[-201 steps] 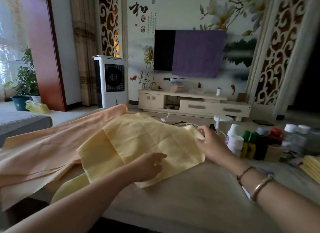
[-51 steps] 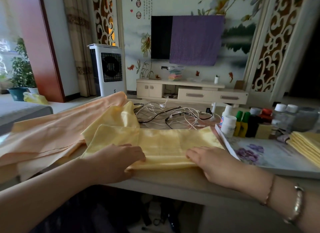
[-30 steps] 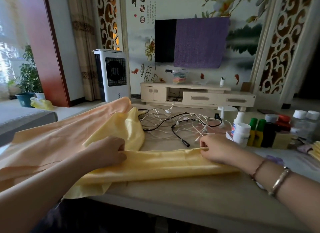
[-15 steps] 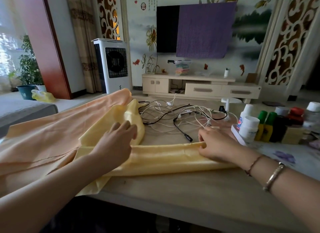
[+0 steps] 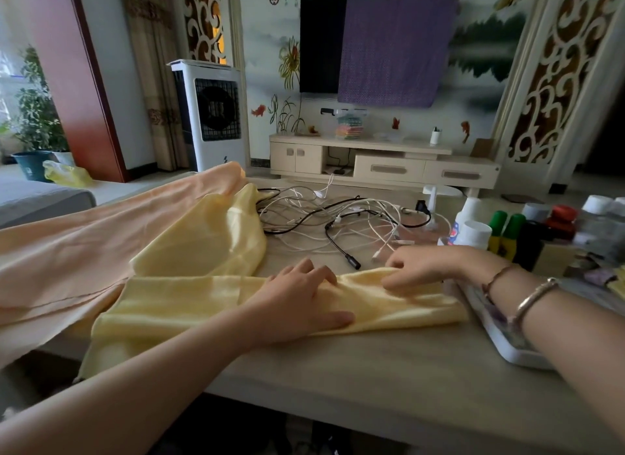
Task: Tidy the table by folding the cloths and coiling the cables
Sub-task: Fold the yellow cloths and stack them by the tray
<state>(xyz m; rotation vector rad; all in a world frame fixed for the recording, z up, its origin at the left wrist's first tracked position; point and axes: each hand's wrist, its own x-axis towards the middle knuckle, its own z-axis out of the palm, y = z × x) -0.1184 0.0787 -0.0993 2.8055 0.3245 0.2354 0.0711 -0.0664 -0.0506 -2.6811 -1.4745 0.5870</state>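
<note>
A yellow cloth (image 5: 176,302) lies folded into a long narrow band across the table's front. My left hand (image 5: 297,302) lies flat on the band's middle, fingers spread. My right hand (image 5: 419,268) is at the band's far edge toward the right end, fingers curled and pinching the fabric. A second yellow cloth (image 5: 209,241) is bunched behind the band. A large peach cloth (image 5: 84,244) drapes over the table's left side. A tangle of white and black cables (image 5: 341,221) lies behind my hands.
Bottles and jars (image 5: 507,231) crowd the right back of the table (image 5: 372,370). A white tray with a flower print (image 5: 504,339) lies under my right forearm. A TV stand and a white air cooler stand beyond the table.
My left hand moved from the bunched cloth at the left to the middle of the folded band and pressed flat. My right hand stayed at the band's far edge.
</note>
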